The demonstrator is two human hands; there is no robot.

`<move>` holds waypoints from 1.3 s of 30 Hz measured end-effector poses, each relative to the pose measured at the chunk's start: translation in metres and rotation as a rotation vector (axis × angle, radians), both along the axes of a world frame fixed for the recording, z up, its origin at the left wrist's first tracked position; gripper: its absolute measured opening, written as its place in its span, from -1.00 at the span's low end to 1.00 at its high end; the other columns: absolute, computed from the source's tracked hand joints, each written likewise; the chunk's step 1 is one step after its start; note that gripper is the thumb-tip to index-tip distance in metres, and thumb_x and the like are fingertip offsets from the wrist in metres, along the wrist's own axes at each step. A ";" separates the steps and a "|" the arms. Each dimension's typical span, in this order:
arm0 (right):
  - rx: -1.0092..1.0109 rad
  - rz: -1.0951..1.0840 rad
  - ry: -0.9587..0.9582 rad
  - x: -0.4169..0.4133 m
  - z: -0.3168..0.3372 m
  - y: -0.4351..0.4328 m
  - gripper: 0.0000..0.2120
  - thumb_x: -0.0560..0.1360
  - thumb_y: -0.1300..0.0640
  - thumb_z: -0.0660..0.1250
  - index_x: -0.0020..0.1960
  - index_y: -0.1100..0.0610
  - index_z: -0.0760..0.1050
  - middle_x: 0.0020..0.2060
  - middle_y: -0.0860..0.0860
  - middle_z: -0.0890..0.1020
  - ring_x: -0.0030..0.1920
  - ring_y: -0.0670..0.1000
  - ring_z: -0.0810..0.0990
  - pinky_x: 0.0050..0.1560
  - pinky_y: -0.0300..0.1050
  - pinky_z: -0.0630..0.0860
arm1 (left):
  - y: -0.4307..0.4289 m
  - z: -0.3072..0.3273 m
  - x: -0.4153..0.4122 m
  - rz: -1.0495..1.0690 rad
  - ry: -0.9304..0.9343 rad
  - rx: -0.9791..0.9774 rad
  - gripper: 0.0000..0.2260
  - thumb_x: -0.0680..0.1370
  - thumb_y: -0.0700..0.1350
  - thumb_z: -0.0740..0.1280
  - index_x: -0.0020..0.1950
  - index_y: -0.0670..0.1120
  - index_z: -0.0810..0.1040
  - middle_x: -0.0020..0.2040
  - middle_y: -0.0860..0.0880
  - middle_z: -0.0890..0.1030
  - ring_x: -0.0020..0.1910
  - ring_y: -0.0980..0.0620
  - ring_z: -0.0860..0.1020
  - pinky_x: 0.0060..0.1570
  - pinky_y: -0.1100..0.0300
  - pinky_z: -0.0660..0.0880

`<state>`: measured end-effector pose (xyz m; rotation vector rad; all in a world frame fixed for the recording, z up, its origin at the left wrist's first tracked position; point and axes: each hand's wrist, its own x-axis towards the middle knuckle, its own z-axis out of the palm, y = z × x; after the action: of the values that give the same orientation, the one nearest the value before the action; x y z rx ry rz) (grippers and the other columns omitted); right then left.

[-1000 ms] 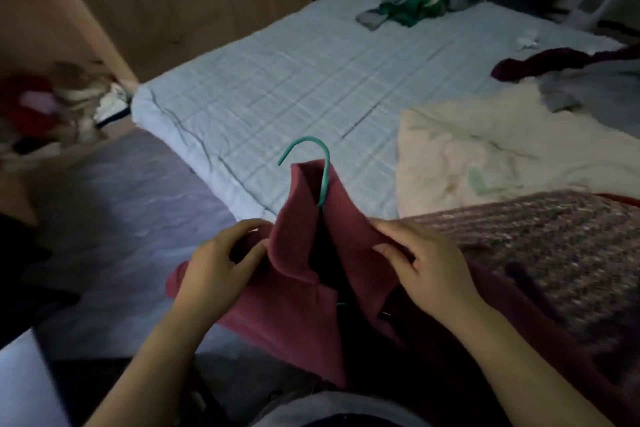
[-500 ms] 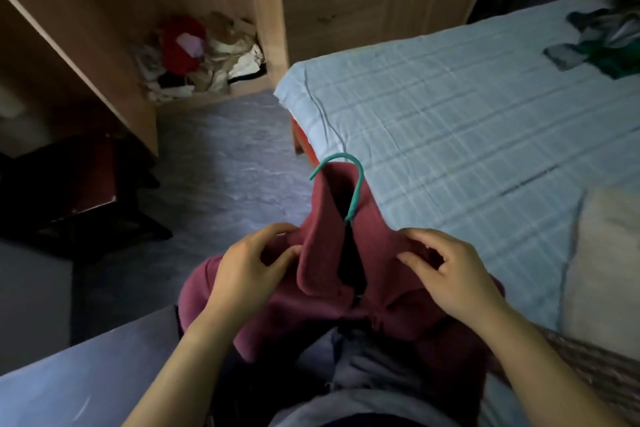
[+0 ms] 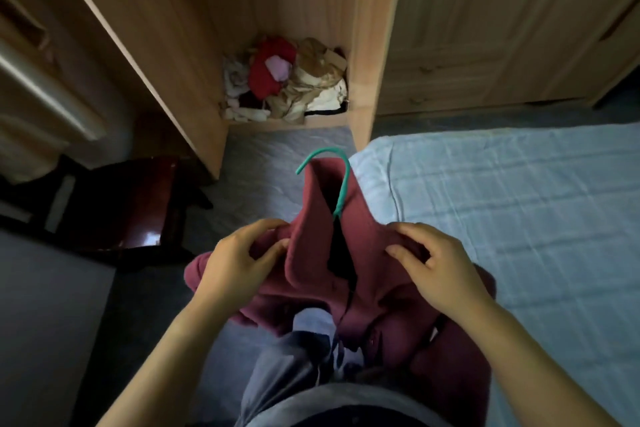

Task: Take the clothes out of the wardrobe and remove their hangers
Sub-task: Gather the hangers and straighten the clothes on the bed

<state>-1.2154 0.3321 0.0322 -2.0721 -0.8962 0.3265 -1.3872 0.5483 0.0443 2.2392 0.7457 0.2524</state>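
A maroon fleece jacket hangs on a teal hanger whose hook sticks up out of the collar. My left hand grips the jacket's left shoulder, thumb and fingers pinching the cloth. My right hand grips the right shoulder the same way. The hanger's arms are hidden inside the jacket. The jacket's lower part droops over my legs. The open wooden wardrobe stands straight ahead.
A heap of crumpled clothes lies on the wardrobe floor. The bed with a pale blue checked sheet lies to the right. A dark glossy stool stands at the left. Closed wardrobe doors fill the upper right.
My view has swung left from the bed toward the open wardrobe. Both hands keep their grip on the jacket's shoulders, and the hanger stays inside the collar.
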 end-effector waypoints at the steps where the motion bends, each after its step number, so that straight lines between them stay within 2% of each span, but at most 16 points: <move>1: -0.006 0.020 0.004 0.014 -0.003 0.018 -0.73 0.40 0.15 0.46 0.09 0.07 0.60 -0.11 -0.18 0.61 -0.06 -0.18 0.56 -0.02 -0.47 0.40 | 0.014 -0.002 0.009 0.022 0.006 -0.018 -0.82 0.47 0.05 0.34 0.07 0.13 0.58 -0.05 0.24 0.61 -0.02 0.21 0.56 0.01 0.38 0.41; 3: -0.016 0.060 0.015 0.040 -0.010 0.054 -0.74 0.39 0.15 0.46 0.09 0.06 0.61 -0.13 -0.21 0.61 -0.09 -0.17 0.57 -0.05 -0.45 0.41 | 0.043 -0.009 0.027 0.066 0.006 -0.052 -0.80 0.44 0.12 0.33 0.04 0.17 0.57 -0.07 0.25 0.61 -0.04 0.23 0.56 -0.01 0.32 0.44; 7: -0.013 0.100 0.040 0.099 -0.026 0.141 -0.73 0.41 0.15 0.45 0.10 0.06 0.60 -0.12 -0.38 0.52 -0.05 -0.41 0.50 0.00 -0.54 0.34 | 0.121 -0.024 0.082 0.098 0.006 -0.022 -0.72 0.38 0.23 0.25 0.01 0.19 0.57 -0.10 0.32 0.58 -0.04 0.28 0.54 -0.06 0.44 0.38; 10: -0.004 0.108 0.030 0.152 -0.022 0.215 -0.72 0.43 0.11 0.43 0.14 0.06 0.58 -0.08 -0.35 0.52 -0.04 -0.42 0.49 0.00 -0.56 0.33 | 0.201 -0.021 0.138 0.102 -0.008 0.027 -0.65 0.38 0.23 0.23 0.05 0.12 0.59 -0.04 0.20 0.62 -0.03 0.21 0.56 -0.03 0.33 0.42; 12: 0.012 0.097 -0.015 0.188 -0.009 0.262 -0.71 0.43 0.12 0.43 0.14 0.11 0.58 -0.06 -0.29 0.53 -0.03 -0.36 0.49 -0.01 -0.59 0.31 | 0.250 -0.007 0.175 0.097 -0.013 0.072 -0.58 0.37 0.24 0.19 0.09 0.09 0.59 0.00 0.15 0.63 -0.01 0.16 0.56 -0.04 0.36 0.40; 15: 0.064 0.080 -0.109 0.243 0.011 0.329 -0.70 0.42 0.12 0.43 0.13 0.17 0.59 -0.03 -0.17 0.56 0.01 -0.30 0.47 0.01 -0.60 0.29 | 0.316 0.017 0.230 0.108 -0.060 0.125 -0.65 0.41 0.14 0.24 0.10 0.04 0.60 0.01 0.11 0.64 0.02 0.11 0.57 -0.04 0.29 0.40; 18: 0.116 0.080 -0.177 0.300 0.027 0.395 -0.68 0.41 0.08 0.42 0.13 0.18 0.58 -0.02 -0.14 0.57 0.03 -0.27 0.47 0.05 -0.59 0.29 | 0.382 0.039 0.287 0.101 -0.101 0.168 -0.65 0.41 0.12 0.23 0.11 0.04 0.60 0.04 0.09 0.64 0.06 0.09 0.57 0.00 0.27 0.39; 21: 0.186 0.100 -0.224 0.356 0.052 0.459 -0.63 0.45 0.02 0.38 0.22 0.13 0.53 0.05 -0.16 0.54 0.10 -0.23 0.49 0.10 -0.54 0.31 | 0.447 0.061 0.342 0.100 -0.114 0.233 -0.64 0.41 0.14 0.20 0.12 0.08 0.59 0.04 0.09 0.65 0.04 0.07 0.57 -0.04 0.27 0.37; 23: 0.242 0.153 -0.297 0.396 0.072 0.505 -0.58 0.47 0.04 0.35 0.30 0.07 0.46 0.12 -0.16 0.52 0.10 -0.30 0.48 0.09 -0.51 0.34 | 0.492 0.080 0.382 0.104 -0.161 0.291 -0.65 0.42 0.13 0.21 0.11 0.07 0.59 0.05 0.09 0.64 0.04 0.07 0.57 -0.06 0.30 0.35; 24: 0.265 0.174 -0.331 0.418 0.083 0.530 -0.57 0.47 0.05 0.33 0.33 0.03 0.43 0.13 -0.15 0.53 0.08 -0.31 0.49 0.05 -0.50 0.36 | 0.514 0.091 0.403 0.112 -0.188 0.314 -0.69 0.44 0.09 0.24 0.12 0.05 0.59 0.06 0.10 0.64 0.05 0.08 0.56 -0.07 0.34 0.33; 28: 0.363 0.202 -0.481 0.506 0.136 0.628 -0.57 0.49 -0.04 0.32 0.33 0.01 0.42 0.07 -0.08 0.60 0.04 -0.09 0.58 -0.02 -0.27 0.51 | 0.605 0.146 0.484 0.159 -0.274 0.403 -0.78 0.52 -0.04 0.32 0.16 0.03 0.59 0.10 0.12 0.62 0.09 0.14 0.53 -0.01 0.32 0.33; 30: 0.399 0.238 -0.565 0.546 0.171 0.671 -0.55 0.50 -0.04 0.29 0.37 -0.04 0.37 -0.06 -0.05 0.61 -0.13 -0.18 0.56 -0.18 -0.37 0.48 | 0.646 0.181 0.518 0.172 -0.319 0.455 -0.77 0.51 0.02 0.29 0.14 0.06 0.59 0.06 0.16 0.62 0.08 0.16 0.54 -0.02 0.32 0.35; 32: 0.457 0.252 -0.627 0.582 0.208 0.711 -0.52 0.48 -0.01 0.28 0.39 -0.11 0.31 -0.23 -0.07 0.53 -0.32 -0.22 0.47 -0.36 -0.50 0.34 | 0.684 0.221 0.549 0.169 -0.373 0.496 -0.80 0.52 -0.01 0.32 0.12 0.07 0.59 0.03 0.21 0.62 0.06 0.24 0.54 -0.03 0.43 0.36; 34: 0.553 0.259 -0.712 0.615 0.251 0.748 -0.51 0.47 0.02 0.29 0.39 -0.11 0.31 -0.27 -0.08 0.50 -0.35 -0.20 0.44 -0.35 -0.52 0.32 | 0.719 0.267 0.576 0.173 -0.447 0.563 -0.81 0.51 -0.08 0.35 0.11 0.07 0.61 0.01 0.23 0.62 0.05 0.30 0.52 -0.04 0.53 0.33; 39: 0.750 0.237 -0.937 0.682 0.371 0.823 -0.48 0.47 0.05 0.34 0.40 -0.09 0.28 -0.26 -0.04 0.53 -0.32 -0.07 0.48 -0.28 -0.36 0.44 | 0.786 0.393 0.632 0.177 -0.625 0.807 -0.79 0.49 -0.08 0.34 0.11 0.07 0.61 0.01 0.23 0.61 0.04 0.32 0.51 -0.03 0.54 0.33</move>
<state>-0.5337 1.1554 0.4029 -1.3457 -1.5091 -0.8264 -0.7547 1.3339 0.4371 2.5636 0.5339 1.4793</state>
